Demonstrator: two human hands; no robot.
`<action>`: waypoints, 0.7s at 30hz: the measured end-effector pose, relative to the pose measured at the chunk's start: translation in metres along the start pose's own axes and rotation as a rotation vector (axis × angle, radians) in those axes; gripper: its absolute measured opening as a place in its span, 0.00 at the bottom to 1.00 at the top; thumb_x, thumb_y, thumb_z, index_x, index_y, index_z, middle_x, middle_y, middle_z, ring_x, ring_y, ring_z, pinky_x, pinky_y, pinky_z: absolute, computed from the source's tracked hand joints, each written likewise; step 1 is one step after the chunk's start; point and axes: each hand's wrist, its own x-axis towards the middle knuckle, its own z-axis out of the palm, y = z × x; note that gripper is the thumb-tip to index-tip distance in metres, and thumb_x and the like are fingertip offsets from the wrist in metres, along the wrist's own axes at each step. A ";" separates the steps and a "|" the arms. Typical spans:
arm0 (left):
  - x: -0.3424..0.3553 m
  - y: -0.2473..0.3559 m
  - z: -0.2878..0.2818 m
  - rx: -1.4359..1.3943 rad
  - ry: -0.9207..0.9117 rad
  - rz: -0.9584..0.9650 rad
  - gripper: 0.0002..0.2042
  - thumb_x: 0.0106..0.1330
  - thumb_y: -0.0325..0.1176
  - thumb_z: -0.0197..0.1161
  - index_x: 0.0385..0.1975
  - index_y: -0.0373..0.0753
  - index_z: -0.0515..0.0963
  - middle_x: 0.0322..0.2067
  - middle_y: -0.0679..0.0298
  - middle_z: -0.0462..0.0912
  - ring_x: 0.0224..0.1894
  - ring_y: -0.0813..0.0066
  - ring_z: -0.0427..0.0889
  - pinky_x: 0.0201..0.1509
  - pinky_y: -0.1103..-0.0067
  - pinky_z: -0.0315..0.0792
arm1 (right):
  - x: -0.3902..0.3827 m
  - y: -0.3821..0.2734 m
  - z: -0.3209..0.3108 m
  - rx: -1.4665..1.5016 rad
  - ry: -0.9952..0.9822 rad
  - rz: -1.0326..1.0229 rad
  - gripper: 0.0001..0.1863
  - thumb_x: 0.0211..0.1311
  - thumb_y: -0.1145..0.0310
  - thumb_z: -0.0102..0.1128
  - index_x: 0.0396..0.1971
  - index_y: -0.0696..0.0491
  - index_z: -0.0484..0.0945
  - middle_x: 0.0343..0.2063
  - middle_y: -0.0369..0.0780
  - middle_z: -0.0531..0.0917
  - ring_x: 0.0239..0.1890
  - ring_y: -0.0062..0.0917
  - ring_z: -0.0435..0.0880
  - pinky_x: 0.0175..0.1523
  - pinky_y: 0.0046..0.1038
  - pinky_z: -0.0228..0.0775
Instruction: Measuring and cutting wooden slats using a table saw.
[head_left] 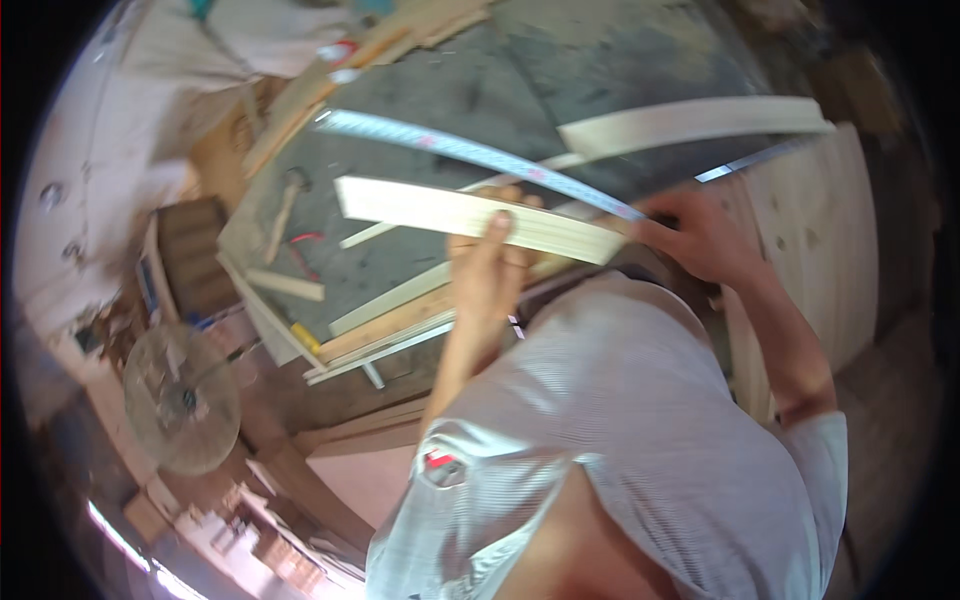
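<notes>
My left hand [490,260] is closed round a short, pale wooden board [430,210], with the thumb on its upper face. To the right, my right hand [695,235] grips one end of a tape measure [480,160]. Its pale blade with reddish marks reaches out to the upper left, just beyond the board and apart from most of it. Whether a case sits inside the right hand is hidden. Below both hands is a dark grey worktable [520,90]. A thin wooden strip [385,232] lies on it, partly behind the held board.
A longer pale board [700,122] lies at the table's far right, near wide wooden panels [810,240]. A hammer [285,215] rests at the left of the table. A round fan [183,398] stands at the lower left, beside stacked boards [370,465].
</notes>
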 end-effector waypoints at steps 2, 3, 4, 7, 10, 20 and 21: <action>0.000 -0.005 -0.004 -0.116 -0.073 -0.022 0.14 0.73 0.20 0.65 0.56 0.38 0.79 0.52 0.58 0.85 0.59 0.58 0.85 0.67 0.64 0.79 | -0.006 -0.007 -0.006 0.051 -0.048 0.042 0.15 0.72 0.60 0.66 0.31 0.58 0.85 0.21 0.32 0.81 0.23 0.14 0.73 0.28 0.25 0.66; -0.002 -0.004 -0.003 -0.147 -0.090 -0.044 0.14 0.71 0.20 0.66 0.55 0.38 0.79 0.52 0.59 0.85 0.59 0.58 0.84 0.69 0.63 0.77 | -0.007 -0.007 -0.008 0.006 -0.091 0.134 0.16 0.72 0.59 0.66 0.32 0.58 0.86 0.21 0.32 0.82 0.24 0.15 0.75 0.31 0.25 0.67; -0.005 -0.008 -0.002 -0.159 -0.102 -0.017 0.13 0.70 0.20 0.67 0.53 0.39 0.80 0.50 0.61 0.84 0.58 0.62 0.83 0.70 0.64 0.75 | -0.011 -0.007 -0.010 -0.045 -0.131 0.234 0.18 0.72 0.57 0.66 0.33 0.59 0.87 0.22 0.33 0.83 0.26 0.16 0.77 0.34 0.25 0.68; -0.008 -0.011 0.000 -0.223 -0.104 0.000 0.12 0.71 0.21 0.67 0.51 0.39 0.80 0.48 0.63 0.83 0.55 0.65 0.82 0.67 0.66 0.76 | -0.022 -0.011 -0.008 0.030 -0.195 0.299 0.17 0.72 0.57 0.67 0.33 0.58 0.87 0.23 0.33 0.83 0.25 0.15 0.76 0.33 0.25 0.67; -0.005 -0.015 0.001 -0.185 -0.122 0.018 0.10 0.73 0.25 0.67 0.51 0.41 0.79 0.46 0.63 0.84 0.53 0.65 0.84 0.65 0.61 0.79 | -0.024 -0.009 -0.007 -0.021 -0.232 0.335 0.17 0.72 0.57 0.67 0.34 0.58 0.88 0.23 0.34 0.84 0.25 0.16 0.76 0.32 0.25 0.67; 0.003 -0.010 -0.002 -0.148 -0.133 0.027 0.08 0.76 0.26 0.65 0.52 0.39 0.81 0.47 0.61 0.88 0.54 0.67 0.87 0.65 0.65 0.81 | -0.021 -0.013 -0.001 -0.012 -0.246 0.314 0.19 0.72 0.56 0.68 0.39 0.60 0.88 0.24 0.36 0.85 0.28 0.18 0.79 0.37 0.25 0.71; 0.003 -0.009 0.000 -0.150 -0.123 0.034 0.08 0.76 0.26 0.65 0.51 0.38 0.81 0.47 0.60 0.88 0.53 0.67 0.87 0.65 0.65 0.81 | -0.020 -0.014 -0.001 -0.015 -0.248 0.315 0.19 0.72 0.56 0.68 0.39 0.60 0.88 0.24 0.36 0.85 0.28 0.18 0.79 0.37 0.25 0.71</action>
